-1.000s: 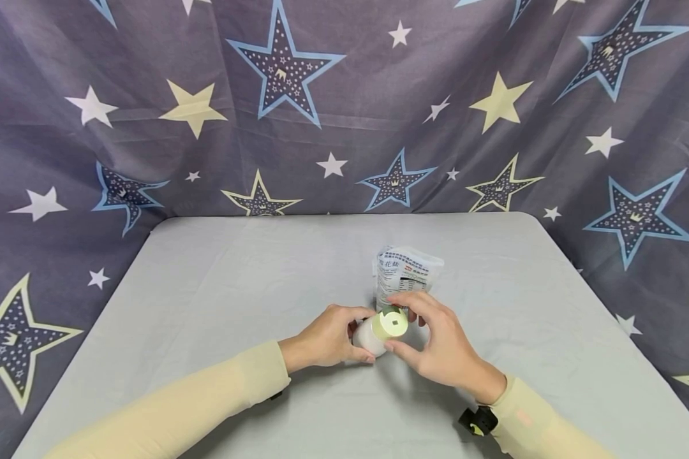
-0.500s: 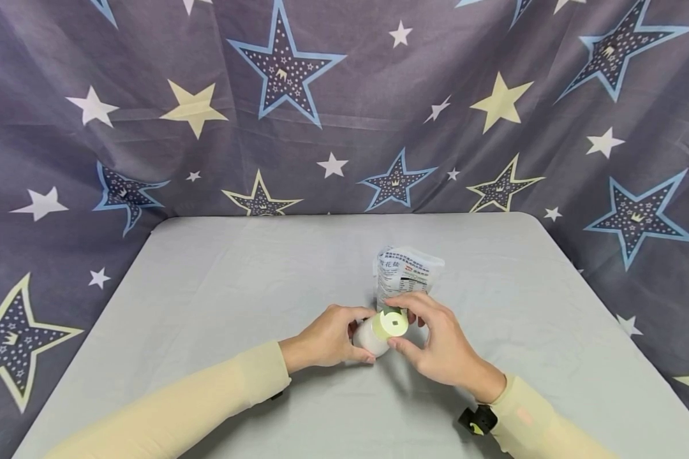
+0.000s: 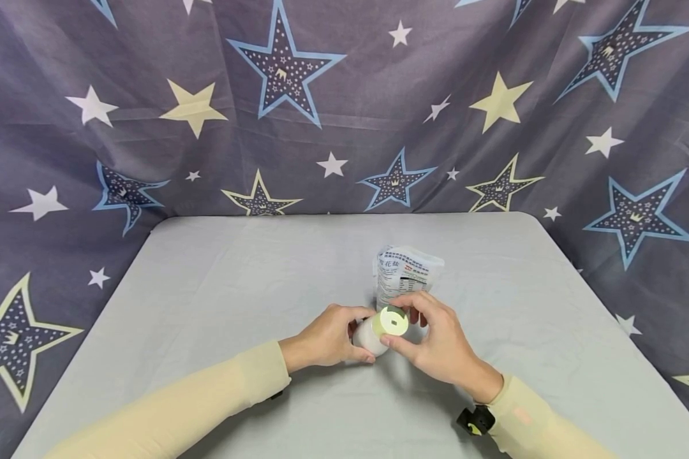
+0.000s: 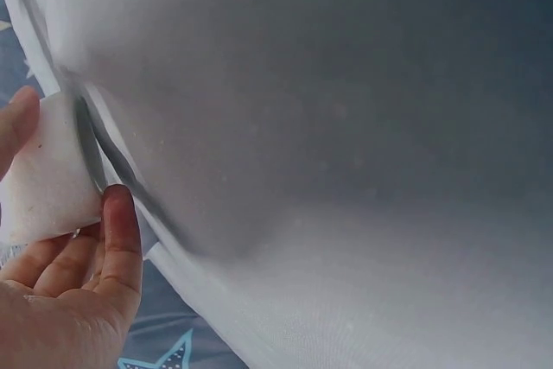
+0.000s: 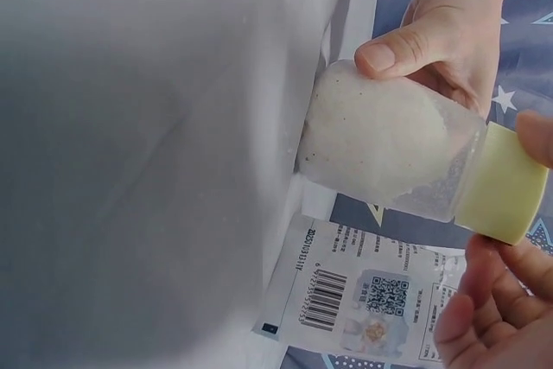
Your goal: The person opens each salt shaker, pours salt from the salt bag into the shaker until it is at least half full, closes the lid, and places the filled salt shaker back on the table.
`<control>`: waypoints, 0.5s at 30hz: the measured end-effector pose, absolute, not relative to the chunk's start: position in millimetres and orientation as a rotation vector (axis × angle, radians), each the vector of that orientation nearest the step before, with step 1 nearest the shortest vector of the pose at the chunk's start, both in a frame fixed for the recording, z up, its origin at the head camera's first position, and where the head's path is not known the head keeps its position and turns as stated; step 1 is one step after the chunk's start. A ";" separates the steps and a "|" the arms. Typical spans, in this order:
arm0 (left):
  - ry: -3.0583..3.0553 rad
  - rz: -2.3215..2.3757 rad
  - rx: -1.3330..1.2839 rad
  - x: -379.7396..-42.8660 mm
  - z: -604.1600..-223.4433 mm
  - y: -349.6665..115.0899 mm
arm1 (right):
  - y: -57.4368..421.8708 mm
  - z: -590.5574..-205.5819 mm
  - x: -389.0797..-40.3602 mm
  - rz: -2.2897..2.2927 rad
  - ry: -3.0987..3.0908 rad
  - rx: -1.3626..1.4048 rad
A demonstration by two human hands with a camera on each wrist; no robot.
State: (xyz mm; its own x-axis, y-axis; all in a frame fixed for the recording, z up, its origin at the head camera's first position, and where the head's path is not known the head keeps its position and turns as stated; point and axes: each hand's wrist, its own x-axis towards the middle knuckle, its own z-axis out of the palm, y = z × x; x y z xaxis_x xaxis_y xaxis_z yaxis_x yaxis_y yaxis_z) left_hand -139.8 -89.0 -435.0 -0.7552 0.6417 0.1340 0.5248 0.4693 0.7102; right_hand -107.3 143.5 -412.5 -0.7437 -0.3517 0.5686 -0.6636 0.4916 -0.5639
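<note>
A clear salt shaker, mostly filled with white grains, stands near the table's middle. Its yellow-green cap shows a small square mark on top in the head view. My left hand grips the shaker's body from the left, thumb on the near side. From the right, my right hand pinches the cap between thumb and fingers. In the left wrist view, the fingers of my left hand curl round the shaker's base. Just behind the shaker stands a printed salt pouch, partly hidden by my right hand.
A pale grey cloth covers the table. At its far edge hangs a dark curtain patterned with stars. In the right wrist view, the pouch's barcode side faces up beside the shaker.
My right hand's thumb has shifted slightly left along the cap and its index finger slightly right, as the hand turns a little. My left hand, the shaker's body and the pouch have stayed in place.
</note>
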 end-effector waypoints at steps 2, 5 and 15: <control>2.562 1.158 1.029 -139.6 -434.8 -89.1 | 142.8 -412.4 -107.1 1.131 -2.368 0.825; 2.564 1.159 1.039 -139.5 -434.7 -89.1 | 141.5 -412.1 -106.6 1.114 -2.368 0.795; 2.565 1.163 1.051 -139.8 -434.7 -88.9 | 137.7 -411.8 -105.5 1.084 -2.350 0.733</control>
State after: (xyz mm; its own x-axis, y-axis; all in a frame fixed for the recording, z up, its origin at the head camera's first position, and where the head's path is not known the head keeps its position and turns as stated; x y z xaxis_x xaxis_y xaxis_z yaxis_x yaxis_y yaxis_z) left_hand -139.8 -88.9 -434.7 -0.7474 0.6462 0.1544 0.5419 0.4585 0.7044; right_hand -105.5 137.7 -411.8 -0.7586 -0.2759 0.5903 -0.6282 0.5504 -0.5499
